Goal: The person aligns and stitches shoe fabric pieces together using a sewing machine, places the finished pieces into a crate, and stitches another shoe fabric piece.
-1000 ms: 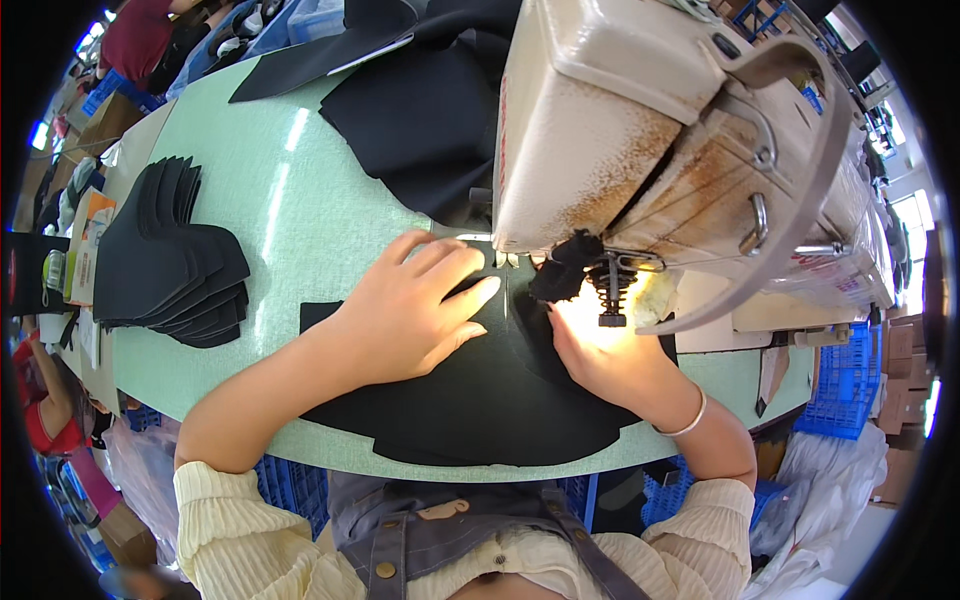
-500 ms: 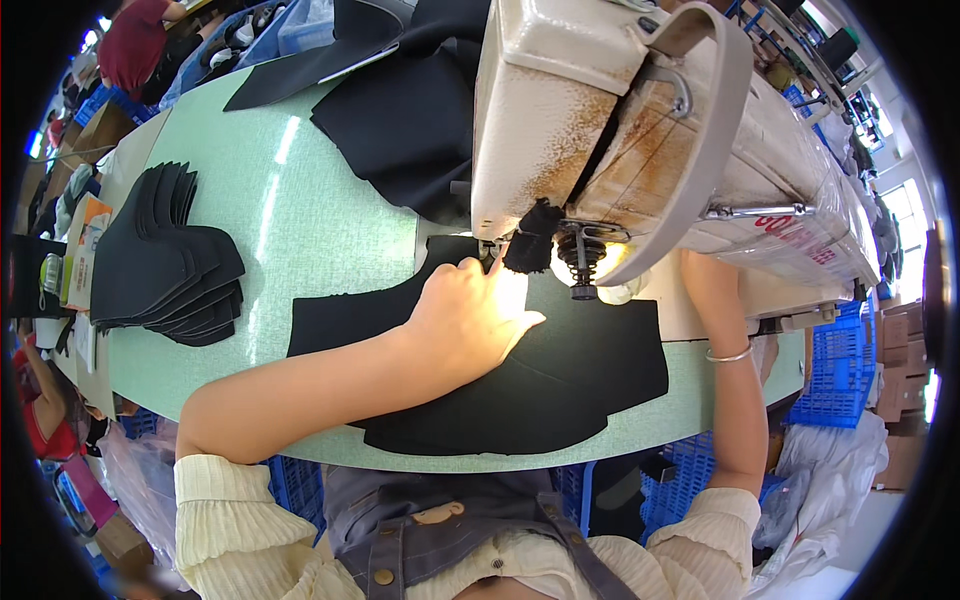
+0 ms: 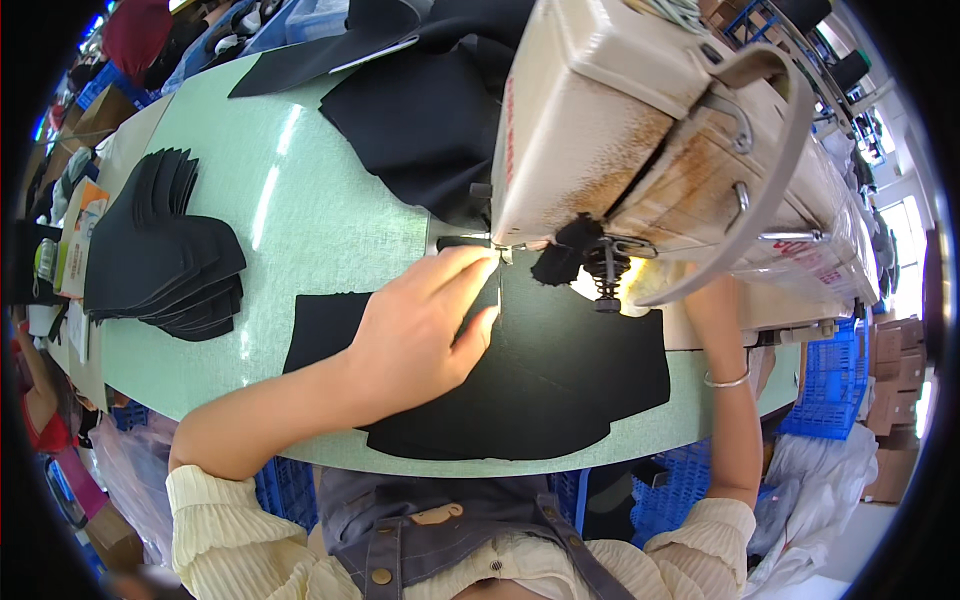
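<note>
The left hand [image 3: 418, 325] has slid leftward from the needle area of the sewing machine [image 3: 600, 130] since half a second ago, while the right hand [image 3: 710, 300] stays down at the machine's right! And look at the left now: forefinger stretched out to the presser foot [image 3: 503, 254], thumb well apart from it, an unclenched hand resting on the black panel [image 3: 540, 390]. That panel lies in front of the machine, its upper part running in at the foot. The right hand's fingers? Hidden by the machine, so I cannot tell whether they grip; a bracelet [image 3: 727, 381] circles that wrist. A black tuft [image 3: 568, 250] hangs on the machine's front, just beside a dark spring [image 3: 607, 270]. Well left of the machine sits a stack of black pieces [image 3: 165, 260] on the green table [image 3: 330, 225]; more black material [image 3: 410, 130] lies just beside the machine, on its far left.
</note>
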The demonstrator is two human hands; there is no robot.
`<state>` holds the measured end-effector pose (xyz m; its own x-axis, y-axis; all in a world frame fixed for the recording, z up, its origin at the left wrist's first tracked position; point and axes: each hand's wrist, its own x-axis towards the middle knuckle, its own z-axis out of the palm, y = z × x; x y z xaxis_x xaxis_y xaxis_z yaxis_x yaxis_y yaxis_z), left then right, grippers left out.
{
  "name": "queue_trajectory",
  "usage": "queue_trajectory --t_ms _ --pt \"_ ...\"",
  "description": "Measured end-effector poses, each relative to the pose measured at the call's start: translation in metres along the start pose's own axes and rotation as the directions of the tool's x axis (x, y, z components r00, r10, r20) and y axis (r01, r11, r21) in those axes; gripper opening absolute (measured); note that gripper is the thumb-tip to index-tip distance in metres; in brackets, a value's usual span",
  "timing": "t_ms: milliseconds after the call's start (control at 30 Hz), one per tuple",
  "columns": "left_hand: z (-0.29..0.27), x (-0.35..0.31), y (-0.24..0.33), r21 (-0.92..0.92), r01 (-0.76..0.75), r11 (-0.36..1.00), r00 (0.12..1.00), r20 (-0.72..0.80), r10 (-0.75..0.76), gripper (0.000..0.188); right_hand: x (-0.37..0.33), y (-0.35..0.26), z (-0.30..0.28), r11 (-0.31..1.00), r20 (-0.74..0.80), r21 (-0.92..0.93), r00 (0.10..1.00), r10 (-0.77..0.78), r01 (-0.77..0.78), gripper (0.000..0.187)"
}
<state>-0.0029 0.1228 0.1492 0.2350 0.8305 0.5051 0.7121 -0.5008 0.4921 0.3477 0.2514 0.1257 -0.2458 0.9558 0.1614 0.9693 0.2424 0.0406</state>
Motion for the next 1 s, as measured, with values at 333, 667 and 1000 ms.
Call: queue_trajectory --t_ms 333,667,1000 --pt "-0.005 0.008 -0.008 -0.594 0.507 0.625 0.862 0.373 -0.344 0.041 -0.005 -0.108 -0.008 0.569 -0.174 0.728 0.906 -0.385 0.382 0.015" --pt "-0.003 0.007 -0.013 -0.666 0.529 0.526 0.848 0.403 -0.343 0.044 0.002 -0.126 -0.019 0.712 -0.032 0.606 0.905 -0.425 0.356 0.017" --pt "0.001 0.005 -0.012 -0.7 0.54 0.467 0.839 0.403 -0.366 0.041 0.003 -0.132 -0.022 0.696 -0.077 0.603 0.897 -0.435 0.389 0.016"
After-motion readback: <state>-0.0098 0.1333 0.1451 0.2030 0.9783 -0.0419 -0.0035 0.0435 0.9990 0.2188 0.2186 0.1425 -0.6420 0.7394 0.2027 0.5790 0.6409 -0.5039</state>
